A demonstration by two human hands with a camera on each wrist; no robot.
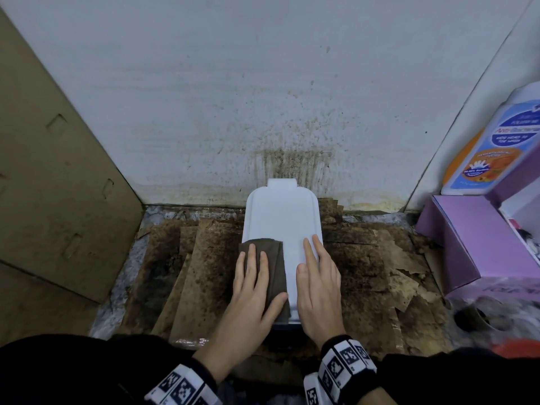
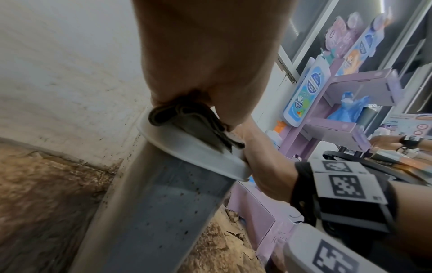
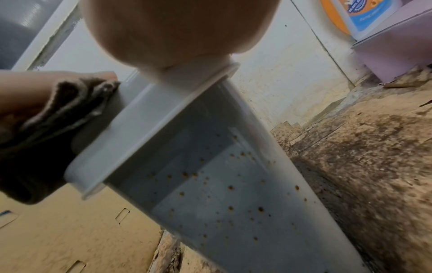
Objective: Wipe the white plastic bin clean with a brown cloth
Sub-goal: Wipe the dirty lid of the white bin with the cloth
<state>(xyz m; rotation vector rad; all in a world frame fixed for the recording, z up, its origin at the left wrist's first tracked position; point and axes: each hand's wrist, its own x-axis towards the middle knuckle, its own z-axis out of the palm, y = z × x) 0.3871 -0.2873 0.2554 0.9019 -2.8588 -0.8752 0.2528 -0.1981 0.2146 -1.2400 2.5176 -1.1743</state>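
Pressing flat, left hand [image 1: 251, 290] holds folded brown cloth [image 1: 270, 264] on the lidded white plastic bin [image 1: 282, 217], fingers straight, slightly spread. Right hand [image 1: 318, 285] flat beside it, fingers together. Bin stands on stained cardboard [image 1: 365, 258] against the wall.

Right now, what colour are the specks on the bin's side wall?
Rusty brown, on the bin; right wrist view.

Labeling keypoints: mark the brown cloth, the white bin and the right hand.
brown cloth [image 1: 276, 260]: head view, on the bare folded strip beside the left hand's fingers.
white bin [image 1: 282, 213]: head view, on the bare middle of the lid.
right hand [image 1: 318, 279]: head view, on the back of the hand.
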